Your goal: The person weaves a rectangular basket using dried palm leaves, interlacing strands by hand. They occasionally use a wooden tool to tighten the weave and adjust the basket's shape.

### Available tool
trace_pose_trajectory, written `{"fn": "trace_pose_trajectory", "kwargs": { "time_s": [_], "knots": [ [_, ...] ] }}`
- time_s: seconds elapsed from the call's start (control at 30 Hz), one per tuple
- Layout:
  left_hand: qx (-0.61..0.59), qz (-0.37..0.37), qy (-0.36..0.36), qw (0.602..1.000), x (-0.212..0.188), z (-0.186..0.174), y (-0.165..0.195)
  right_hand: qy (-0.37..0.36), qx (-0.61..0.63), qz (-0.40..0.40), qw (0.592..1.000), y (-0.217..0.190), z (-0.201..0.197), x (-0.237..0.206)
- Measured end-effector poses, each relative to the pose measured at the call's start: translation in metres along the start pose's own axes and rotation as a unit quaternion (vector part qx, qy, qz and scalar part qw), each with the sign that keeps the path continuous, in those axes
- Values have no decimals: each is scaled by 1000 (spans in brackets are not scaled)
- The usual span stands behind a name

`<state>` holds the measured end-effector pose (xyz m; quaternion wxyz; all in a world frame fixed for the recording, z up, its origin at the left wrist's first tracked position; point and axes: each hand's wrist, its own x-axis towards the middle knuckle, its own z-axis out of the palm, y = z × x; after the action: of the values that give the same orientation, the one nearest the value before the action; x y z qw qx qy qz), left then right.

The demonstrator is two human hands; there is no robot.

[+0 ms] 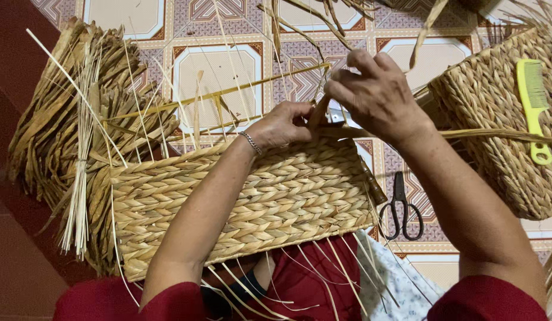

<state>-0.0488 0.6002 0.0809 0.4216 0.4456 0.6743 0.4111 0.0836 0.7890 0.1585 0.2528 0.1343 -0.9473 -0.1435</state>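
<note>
Woven basket [246,202] on lap: side wall fully braided, loose ends untrimmed. Left hand [282,125] pinches a strand [222,92] at the top rim; right hand [377,95] fingers closed on a small metal tool [337,114] there. Rim unfinished. Scissors [401,208] lie on the floor.

A: The light is even and soft, fairly bright, falling from above; the pale floor tiles [216,77] in the upper middle of the frame show no glare.

B: Shadows are faint, only a dim patch under the basket [252,202] at lower centre. The centre is sharp; the straw [80,178] at the left edge and the upper right corner look slightly soft and stretched.
</note>
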Motion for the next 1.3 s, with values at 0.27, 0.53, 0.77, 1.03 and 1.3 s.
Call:
{"fn": "trace_pose_trajectory", "kwargs": {
  "time_s": [0.27, 0.53, 0.77, 1.03, 1.3],
  "knots": [
    [148, -104, 83, 980, 15, 26, 13, -455, 392, 312, 736, 52, 13, -3],
    [106, 150, 245, 952, -3, 38, -8, -368, 498, 370, 693, 23, 25, -17],
    [215, 262, 203, 919, -14, 47, -7, -307, 354, 369, 802, -11, 38, -20],
    [158, 37, 232, 959, 13, 34, -20, -354, 407, 399, 742, -18, 28, -43],
    [190, -97, 250, 945, 27, 43, 0, -189, 382, 337, 839, -11, 22, -68]
  ]
}}
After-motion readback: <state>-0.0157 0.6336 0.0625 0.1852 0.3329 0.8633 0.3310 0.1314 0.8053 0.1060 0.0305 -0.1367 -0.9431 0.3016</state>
